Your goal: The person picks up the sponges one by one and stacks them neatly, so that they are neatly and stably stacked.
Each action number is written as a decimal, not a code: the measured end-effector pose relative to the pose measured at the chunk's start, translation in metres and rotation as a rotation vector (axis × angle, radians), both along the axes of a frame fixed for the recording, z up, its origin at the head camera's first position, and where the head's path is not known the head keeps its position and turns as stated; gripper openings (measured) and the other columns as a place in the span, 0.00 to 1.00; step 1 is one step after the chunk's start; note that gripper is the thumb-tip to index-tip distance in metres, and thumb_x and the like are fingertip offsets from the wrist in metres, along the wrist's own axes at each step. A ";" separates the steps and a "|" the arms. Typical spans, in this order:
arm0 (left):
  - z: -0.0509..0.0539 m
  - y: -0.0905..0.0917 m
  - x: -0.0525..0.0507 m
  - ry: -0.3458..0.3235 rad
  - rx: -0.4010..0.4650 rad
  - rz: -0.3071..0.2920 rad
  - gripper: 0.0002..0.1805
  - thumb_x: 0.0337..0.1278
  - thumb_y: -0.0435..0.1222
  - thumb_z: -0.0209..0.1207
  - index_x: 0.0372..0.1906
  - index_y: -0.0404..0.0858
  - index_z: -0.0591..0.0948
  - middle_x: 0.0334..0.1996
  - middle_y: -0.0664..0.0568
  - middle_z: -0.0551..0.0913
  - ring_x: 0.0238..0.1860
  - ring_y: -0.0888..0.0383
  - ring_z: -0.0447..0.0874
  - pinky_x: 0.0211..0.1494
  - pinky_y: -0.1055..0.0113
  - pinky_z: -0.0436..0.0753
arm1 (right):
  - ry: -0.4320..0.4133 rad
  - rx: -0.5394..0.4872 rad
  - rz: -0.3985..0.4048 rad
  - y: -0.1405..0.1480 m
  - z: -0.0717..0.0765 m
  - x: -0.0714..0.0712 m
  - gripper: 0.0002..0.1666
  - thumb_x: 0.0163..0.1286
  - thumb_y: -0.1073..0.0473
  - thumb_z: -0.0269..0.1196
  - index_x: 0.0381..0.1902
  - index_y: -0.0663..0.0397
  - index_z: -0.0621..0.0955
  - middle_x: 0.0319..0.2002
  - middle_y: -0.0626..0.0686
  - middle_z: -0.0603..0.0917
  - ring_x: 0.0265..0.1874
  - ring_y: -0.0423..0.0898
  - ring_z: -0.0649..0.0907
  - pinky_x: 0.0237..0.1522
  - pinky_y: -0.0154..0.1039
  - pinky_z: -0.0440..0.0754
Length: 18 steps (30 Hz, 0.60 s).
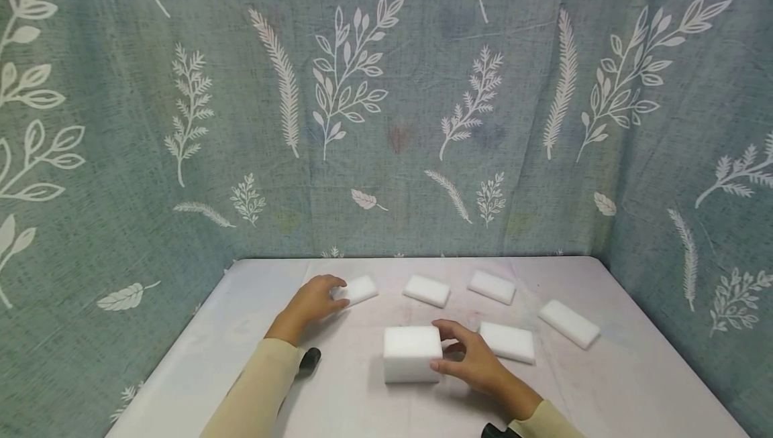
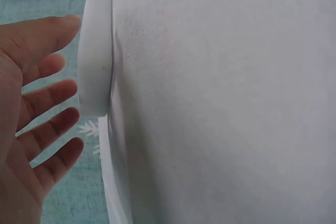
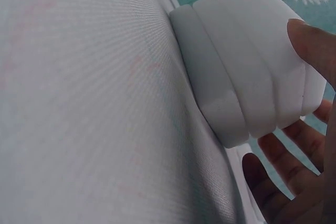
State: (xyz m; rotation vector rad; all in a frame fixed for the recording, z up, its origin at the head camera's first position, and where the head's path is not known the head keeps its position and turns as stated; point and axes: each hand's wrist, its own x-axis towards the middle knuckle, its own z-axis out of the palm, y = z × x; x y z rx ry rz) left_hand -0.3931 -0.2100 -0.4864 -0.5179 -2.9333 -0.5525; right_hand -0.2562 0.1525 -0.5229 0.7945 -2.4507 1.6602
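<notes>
Sleeves: pale beige [image 1: 256,388], at the near edge, one on each of the person's arms; a black piece [image 1: 309,362] shows at the left wrist.
Right hand [image 1: 474,361]: curved round the right end of the stack, thumb on one side and fingers at the other, grasping it; how firmly is hard to judge.
Stack [image 1: 413,351]: white slabs laid flat one on another, at least four by the right wrist view, standing on the cloth near the middle.
Near slab [image 1: 507,342]: flat, just beyond the right hand.
Right slab [image 1: 569,323]: flat and slanted, farther right.
Left hand [image 1: 311,304]: released, fingers spread, at the left end of the left slab [image 1: 360,290].
Far slabs: one in the middle [image 1: 427,290], one to its right [image 1: 492,287], both flat and apart.
Cloth [image 1: 181,371]: whitish, with faint pink stains and slight creases, covering the table.
Curtain [image 1: 410,143]: grey-green with white leaf prints, round the back and both sides.
</notes>
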 end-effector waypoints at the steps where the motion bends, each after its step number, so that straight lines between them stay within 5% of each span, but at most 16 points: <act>1: 0.000 0.000 -0.001 -0.003 0.003 0.001 0.24 0.51 0.47 0.71 0.53 0.43 0.83 0.54 0.48 0.81 0.59 0.46 0.75 0.62 0.49 0.72 | 0.003 -0.002 0.001 0.000 0.000 0.000 0.41 0.55 0.50 0.75 0.64 0.52 0.73 0.49 0.48 0.81 0.48 0.47 0.80 0.49 0.45 0.81; 12: -0.005 0.001 -0.010 -0.064 0.082 0.000 0.27 0.40 0.43 0.77 0.51 0.42 0.84 0.51 0.48 0.79 0.54 0.47 0.76 0.59 0.50 0.75 | 0.004 -0.013 0.006 0.000 -0.001 -0.002 0.42 0.56 0.50 0.75 0.65 0.57 0.72 0.48 0.48 0.81 0.49 0.46 0.80 0.49 0.43 0.82; 18: -0.007 0.004 -0.010 -0.105 0.096 0.052 0.25 0.40 0.41 0.77 0.49 0.42 0.84 0.51 0.50 0.78 0.55 0.48 0.75 0.59 0.49 0.75 | -0.020 -0.001 0.000 -0.002 0.005 0.002 0.41 0.57 0.55 0.74 0.65 0.59 0.71 0.50 0.53 0.81 0.46 0.51 0.81 0.48 0.48 0.81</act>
